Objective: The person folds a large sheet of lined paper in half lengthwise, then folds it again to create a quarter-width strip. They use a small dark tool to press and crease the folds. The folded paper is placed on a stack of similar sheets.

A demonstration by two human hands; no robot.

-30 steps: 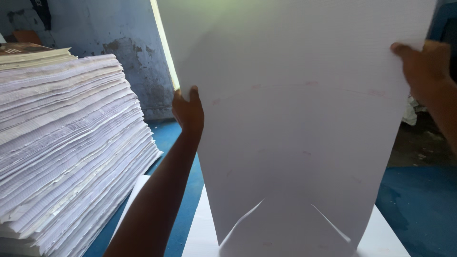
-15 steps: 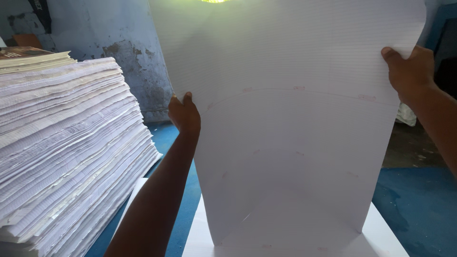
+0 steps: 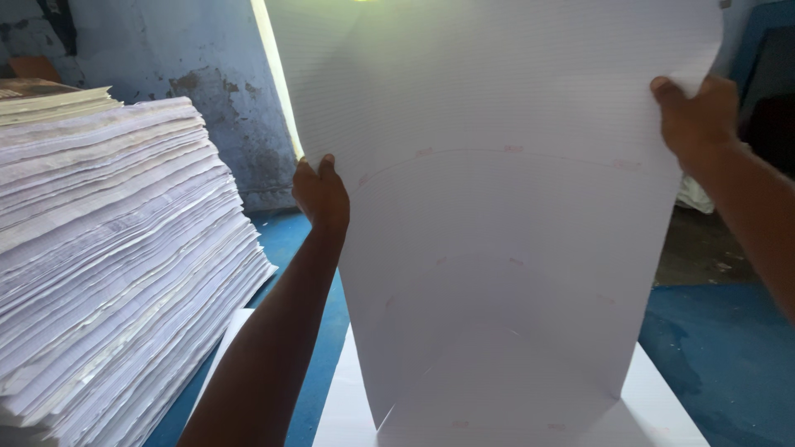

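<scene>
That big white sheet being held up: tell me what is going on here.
A person holds a large white sheet up in front of the camera with both bare hands. The left hand grips its left edge and the right hand grips its right edge higher up. The sheet's lower end bends onto a white surface below. To the left stands a tall stack of paper sheets, untouched, in front of a worn blue wall. The floor is blue.

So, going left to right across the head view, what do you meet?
Tall stack of paper sheets → left hand gripping the sheet's left edge → large white ruled sheet held upright → right hand gripping its right edge.
</scene>
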